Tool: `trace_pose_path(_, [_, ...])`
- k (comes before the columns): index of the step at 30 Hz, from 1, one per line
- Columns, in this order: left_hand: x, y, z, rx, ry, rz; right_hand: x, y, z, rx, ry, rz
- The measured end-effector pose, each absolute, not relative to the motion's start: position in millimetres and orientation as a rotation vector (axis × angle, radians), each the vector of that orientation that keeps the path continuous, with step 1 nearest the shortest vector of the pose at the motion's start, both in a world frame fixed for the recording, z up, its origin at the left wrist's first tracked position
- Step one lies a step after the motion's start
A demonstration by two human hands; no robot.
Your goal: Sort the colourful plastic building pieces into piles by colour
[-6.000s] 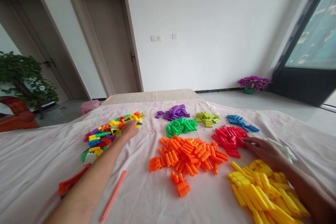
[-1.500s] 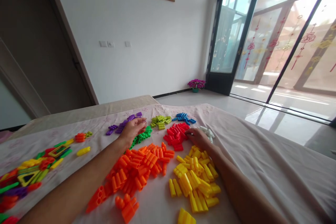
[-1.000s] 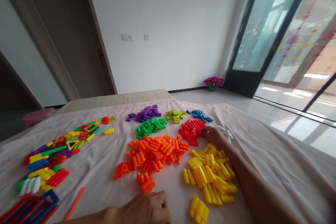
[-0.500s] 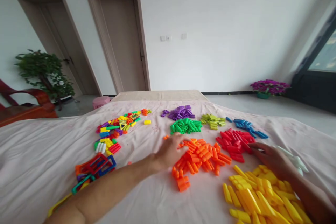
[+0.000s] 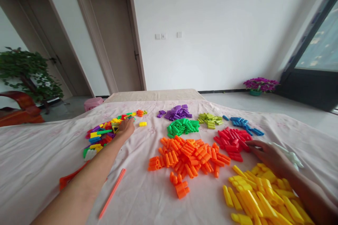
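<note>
My left hand (image 5: 126, 129) reaches over the mixed-colour pile (image 5: 101, 134) at the left, fingers bent down onto its right edge; what they grip, if anything, is hidden. My right hand (image 5: 266, 153) rests at the right edge of the red pieces (image 5: 232, 140), fingertips touching them, its fingers partly spread. Orange pieces (image 5: 194, 154) lie heaped in the middle. Yellow pieces (image 5: 260, 197) spread below my right hand. Green pieces (image 5: 183, 126) sit behind the orange heap.
Purple (image 5: 178, 112), lime (image 5: 210, 120) and blue pieces (image 5: 241, 123) lie farther back. White pieces (image 5: 293, 158) are beyond my right hand. An orange stick (image 5: 112, 194) lies near my left forearm. A yellow piece (image 5: 143, 124) stands alone.
My left hand has moved from the orange heap left and away to the mixed pile. More orange pieces show at the heap's left, and the orange stick is uncovered. My right hand stays by the red pieces.
</note>
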State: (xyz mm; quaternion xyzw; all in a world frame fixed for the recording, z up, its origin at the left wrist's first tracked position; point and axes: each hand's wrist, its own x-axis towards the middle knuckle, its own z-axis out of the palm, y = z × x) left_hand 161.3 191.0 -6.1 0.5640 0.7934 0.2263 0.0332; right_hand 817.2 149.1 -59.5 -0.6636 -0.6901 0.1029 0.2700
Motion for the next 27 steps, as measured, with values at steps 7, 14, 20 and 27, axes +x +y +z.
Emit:
trace_pose_path(7, [176.6,212.1,-12.5,1.942,2.183,0.686,815.4,147.6,-59.9,-1.812,-1.849,0.331])
trace_pose_path(14, [199.3,201.5,-19.1,2.066,2.019,0.689,817.7,148.0,-62.0,-1.786,-1.849,0.338])
trace_pose_path(20, [228.1,167.4,6.9,1.987,1.924,0.775,818.3,149.9,-62.9,-1.773,-1.876,0.307])
trace_pose_path(27, [340.2,63.3,64.6,2.225,1.191,0.829,823.1,154.3,-63.8,-1.772,-1.894,0.300])
